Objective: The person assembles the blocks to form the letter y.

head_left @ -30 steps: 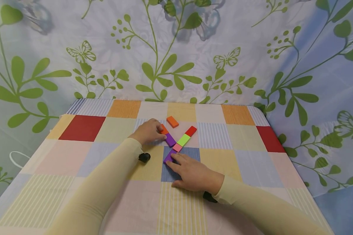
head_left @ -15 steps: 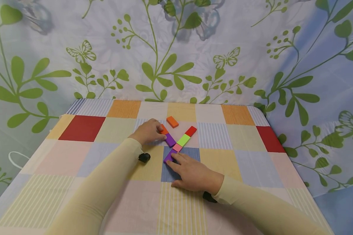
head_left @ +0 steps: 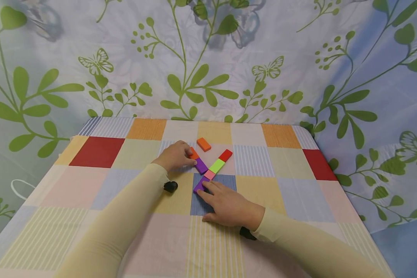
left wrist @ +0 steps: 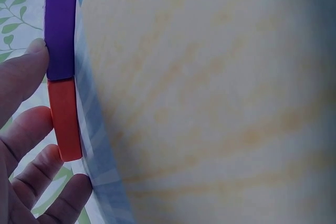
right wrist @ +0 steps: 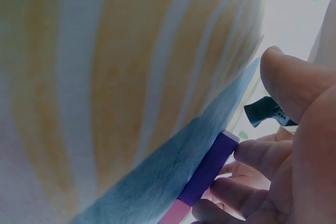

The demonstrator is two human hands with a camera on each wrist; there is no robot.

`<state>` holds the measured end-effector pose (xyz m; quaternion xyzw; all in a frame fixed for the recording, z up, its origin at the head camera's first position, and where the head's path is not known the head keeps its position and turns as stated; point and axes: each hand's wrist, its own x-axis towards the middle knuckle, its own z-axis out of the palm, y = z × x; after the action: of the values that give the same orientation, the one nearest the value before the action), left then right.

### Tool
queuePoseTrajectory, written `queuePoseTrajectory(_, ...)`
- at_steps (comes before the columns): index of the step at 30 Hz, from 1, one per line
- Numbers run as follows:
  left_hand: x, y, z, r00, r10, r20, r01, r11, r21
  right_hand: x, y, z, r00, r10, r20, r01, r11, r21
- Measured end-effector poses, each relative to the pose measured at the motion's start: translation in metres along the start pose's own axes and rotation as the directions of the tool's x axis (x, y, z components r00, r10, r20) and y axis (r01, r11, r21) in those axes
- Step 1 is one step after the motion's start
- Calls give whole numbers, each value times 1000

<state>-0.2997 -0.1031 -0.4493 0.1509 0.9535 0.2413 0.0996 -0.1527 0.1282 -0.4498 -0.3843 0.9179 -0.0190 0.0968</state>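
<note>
Flat coloured blocks lie in a Y shape on the checked tablecloth. My left hand rests its fingertips against an orange block joined end to end with a purple block. In the left wrist view the thumb touches the purple block and the other fingers touch the orange block. My right hand lies flat, its fingertips touching a second purple block. From that block a pink block, a green block and a red block run up to the right.
A loose orange block lies just beyond the Y. Leaf-patterned fabric hangs behind the table and on both sides. The table edge runs close on the right. Black wrist-camera mounts sit under both forearms.
</note>
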Motion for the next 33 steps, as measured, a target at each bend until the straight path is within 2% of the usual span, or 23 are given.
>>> queuePoseTrajectory(7,-1,-1,0,1000,11,-5,-11,1000,-4,-1,3,-6,1000,23,-4,-23,1000,17)
queuePoseTrajectory(13,-1,-2,0,1000,14,-9,-14,1000,-9,-2,13,-15,997,19,-71,-19,1000,3)
queuePoseTrajectory(17,0,-2,1,1000,9,-9,-9,1000,-6,-1,27,-19,994,46,-103,-42,998,41)
queuePoseTrajectory(23,0,-1,1,1000,3,-3,-3,1000,1,6,54,-21,988,131,-81,-123,988,95)
queuePoseTrajectory(29,0,0,1,1000,-9,6,10,1000,-18,8,78,-20,988,135,-76,-126,985,115)
queuePoseTrajectory(33,0,0,1,1000,-13,3,13,1000,-15,10,89,-17,991,128,-40,-123,986,111)
